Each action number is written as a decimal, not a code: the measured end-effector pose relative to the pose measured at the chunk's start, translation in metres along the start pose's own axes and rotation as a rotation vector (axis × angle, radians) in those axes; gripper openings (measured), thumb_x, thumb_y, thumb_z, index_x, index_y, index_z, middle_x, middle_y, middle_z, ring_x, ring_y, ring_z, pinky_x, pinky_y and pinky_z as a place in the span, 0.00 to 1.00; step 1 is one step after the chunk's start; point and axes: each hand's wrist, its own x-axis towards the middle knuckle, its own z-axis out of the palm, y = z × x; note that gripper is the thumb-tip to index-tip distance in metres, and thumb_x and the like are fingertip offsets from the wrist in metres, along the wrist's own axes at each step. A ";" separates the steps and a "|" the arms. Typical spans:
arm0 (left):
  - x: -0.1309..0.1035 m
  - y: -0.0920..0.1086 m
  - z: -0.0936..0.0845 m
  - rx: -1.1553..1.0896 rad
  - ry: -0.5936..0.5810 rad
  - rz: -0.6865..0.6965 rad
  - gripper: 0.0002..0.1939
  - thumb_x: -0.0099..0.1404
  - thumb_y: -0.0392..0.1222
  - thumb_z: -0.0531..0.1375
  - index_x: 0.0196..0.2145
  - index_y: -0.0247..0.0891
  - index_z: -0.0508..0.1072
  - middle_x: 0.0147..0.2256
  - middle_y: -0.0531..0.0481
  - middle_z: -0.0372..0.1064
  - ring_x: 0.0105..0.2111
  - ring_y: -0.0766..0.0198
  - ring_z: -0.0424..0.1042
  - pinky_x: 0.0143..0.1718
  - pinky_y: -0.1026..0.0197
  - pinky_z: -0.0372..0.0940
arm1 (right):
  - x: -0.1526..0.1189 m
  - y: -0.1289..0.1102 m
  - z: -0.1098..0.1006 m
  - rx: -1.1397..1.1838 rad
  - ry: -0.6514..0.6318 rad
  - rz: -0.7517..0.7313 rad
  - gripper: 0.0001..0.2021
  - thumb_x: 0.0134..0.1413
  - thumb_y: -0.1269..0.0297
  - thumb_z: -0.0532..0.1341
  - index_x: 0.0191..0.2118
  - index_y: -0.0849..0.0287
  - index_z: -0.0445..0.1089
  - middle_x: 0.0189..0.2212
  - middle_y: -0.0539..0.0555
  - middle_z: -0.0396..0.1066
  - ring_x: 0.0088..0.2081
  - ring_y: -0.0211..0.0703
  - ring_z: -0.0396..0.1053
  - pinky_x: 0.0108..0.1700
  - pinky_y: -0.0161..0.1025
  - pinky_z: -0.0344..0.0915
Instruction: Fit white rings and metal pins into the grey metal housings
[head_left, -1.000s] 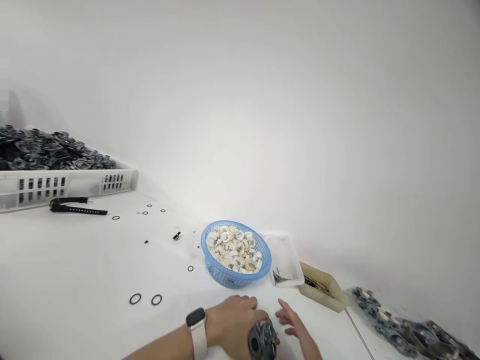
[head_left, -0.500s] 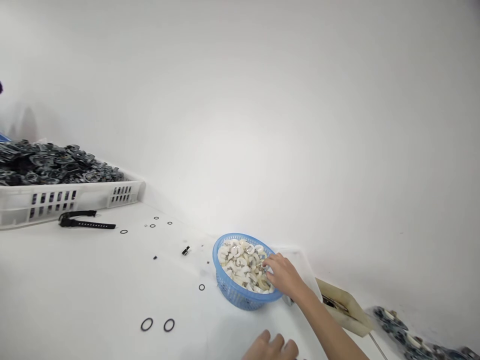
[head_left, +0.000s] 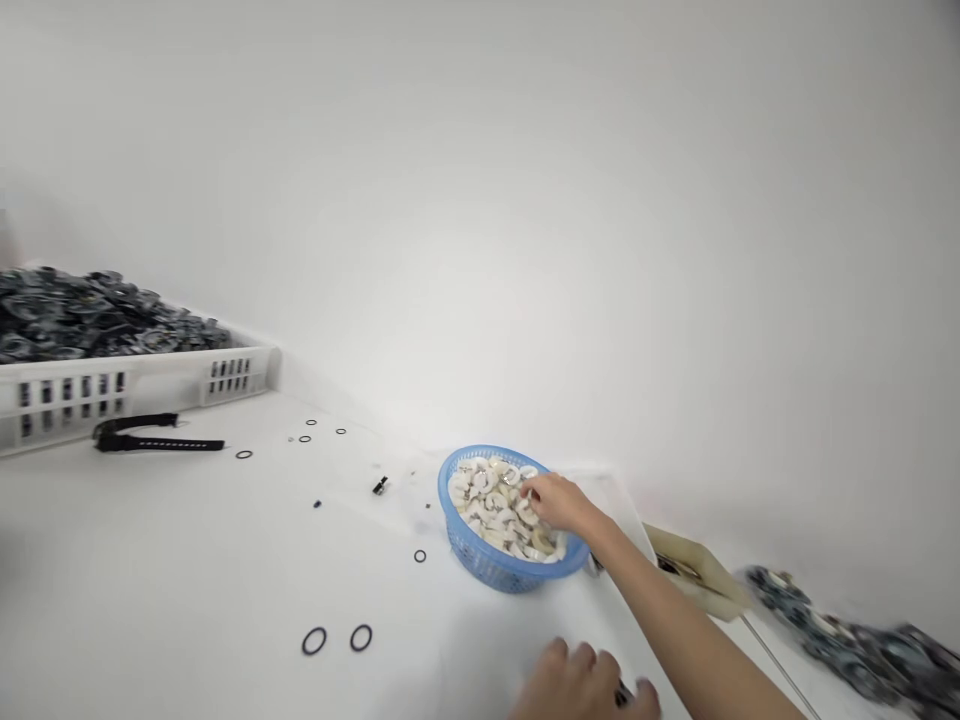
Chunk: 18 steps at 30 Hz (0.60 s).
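Note:
A round blue basket (head_left: 491,570) holds many small white and cream curved pieces (head_left: 495,505). Over its right side reaches my right hand (head_left: 559,502), its fingertips drawn together among the pieces; what they pinch is too small to tell. At the bottom edge, my left hand (head_left: 581,685) is curled around a small dark object (head_left: 622,693), partly hidden between fingers and thumb. Two black rings (head_left: 314,641) lie on the white table (head_left: 225,580) left of it, and a smaller ring (head_left: 420,556) lies beside the basket.
A white crate (head_left: 165,385) heaped with dark parts (head_left: 97,315) stands at left, a black watch strap (head_left: 161,443) before it. Small rings and bits dot the table. Behind the basket are a white tray (head_left: 630,515), a beige box (head_left: 701,570) and grey parts (head_left: 847,640).
The view has shifted slightly. My right hand's fingers have drawn closer together and sit further in over the white pieces. My left hand shows more, with a dark object now visible in it.

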 end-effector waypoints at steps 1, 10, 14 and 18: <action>-0.004 -0.003 -0.011 -0.025 -0.082 0.002 0.17 0.68 0.47 0.60 0.54 0.46 0.71 0.41 0.38 0.76 0.40 0.42 0.75 0.33 0.51 0.64 | -0.007 0.002 -0.008 0.025 0.026 -0.006 0.08 0.68 0.65 0.60 0.47 0.58 0.76 0.45 0.54 0.77 0.48 0.46 0.73 0.51 0.46 0.69; -0.029 -0.032 -0.063 -0.659 -0.248 -0.053 0.44 0.46 0.50 0.76 0.58 0.53 0.65 0.55 0.52 0.71 0.54 0.44 0.67 0.52 0.50 0.64 | -0.139 0.014 -0.054 0.264 0.202 -0.038 0.16 0.70 0.61 0.53 0.53 0.51 0.75 0.43 0.53 0.78 0.39 0.45 0.73 0.42 0.40 0.69; -0.023 -0.044 -0.066 -0.807 -0.310 -0.020 0.46 0.42 0.47 0.78 0.58 0.51 0.65 0.56 0.51 0.72 0.55 0.46 0.67 0.50 0.52 0.65 | -0.203 0.012 -0.029 0.467 0.252 -0.016 0.16 0.71 0.57 0.54 0.55 0.50 0.75 0.41 0.56 0.77 0.41 0.50 0.74 0.40 0.43 0.71; -0.023 -0.045 -0.069 -0.863 -0.316 -0.023 0.48 0.40 0.44 0.79 0.58 0.49 0.67 0.55 0.49 0.73 0.55 0.49 0.68 0.49 0.56 0.64 | -0.237 0.003 0.004 0.471 0.339 -0.121 0.15 0.72 0.64 0.53 0.54 0.47 0.75 0.42 0.56 0.75 0.41 0.48 0.74 0.42 0.42 0.72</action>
